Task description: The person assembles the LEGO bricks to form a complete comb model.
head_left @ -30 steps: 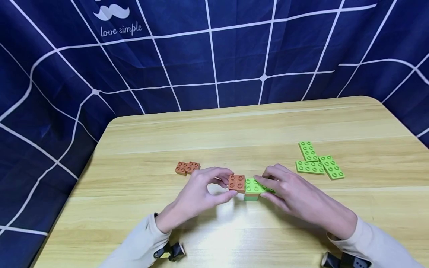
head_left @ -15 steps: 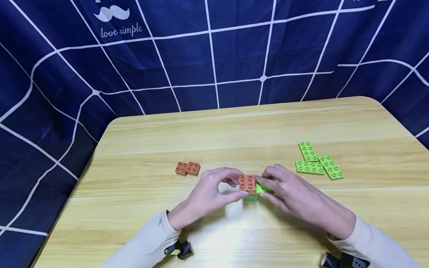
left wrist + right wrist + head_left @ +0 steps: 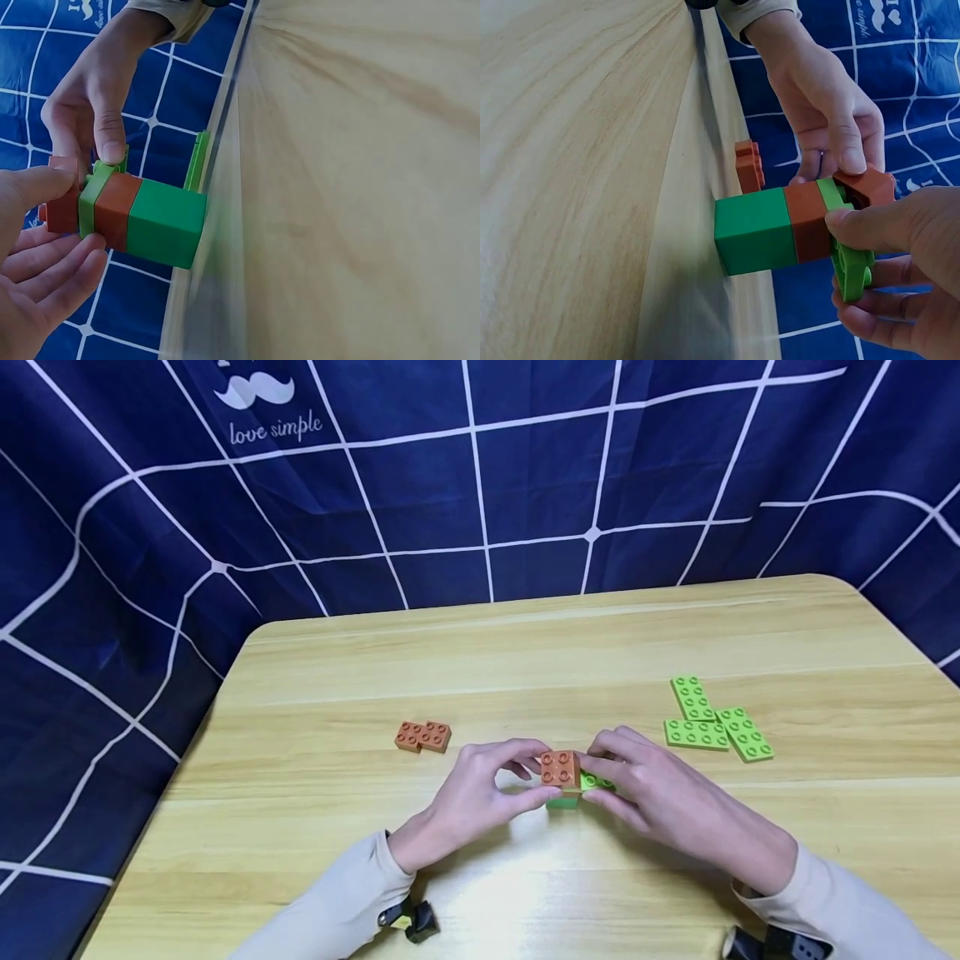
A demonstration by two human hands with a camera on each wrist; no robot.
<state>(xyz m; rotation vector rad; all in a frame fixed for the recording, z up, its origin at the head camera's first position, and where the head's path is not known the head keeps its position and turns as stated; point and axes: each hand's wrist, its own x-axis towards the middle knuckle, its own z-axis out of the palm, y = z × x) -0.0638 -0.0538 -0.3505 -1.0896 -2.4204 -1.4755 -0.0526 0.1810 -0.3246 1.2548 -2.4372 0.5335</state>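
My left hand [image 3: 480, 789] pinches an orange-brown 2x2 toy brick [image 3: 559, 768] between thumb and fingers. That brick sits tilted over the left end of a light green plate [image 3: 853, 274], its underside partly showing in the right wrist view. My right hand [image 3: 660, 793] pinches the plate with thumb and fingers, its right part jutting out past the stack. Under the plate come another orange-brown brick [image 3: 808, 221] and, at the bottom, a darker green block [image 3: 166, 223] standing upright on the table. From the head, the bricks and fingers mostly cover this lower stack.
Two orange-brown bricks [image 3: 422, 737] lie against each other left of the hands on the wooden table [image 3: 480, 668]. Beyond my right hand are three light green plates [image 3: 696, 734], close together. A dark blue curtain [image 3: 420, 502] with white lines hangs behind the table.
My left hand has moved right, bringing its orange-brown brick from beside the light green plate to over its left end. The brick has tipped slightly. My right hand has stayed on the plate.
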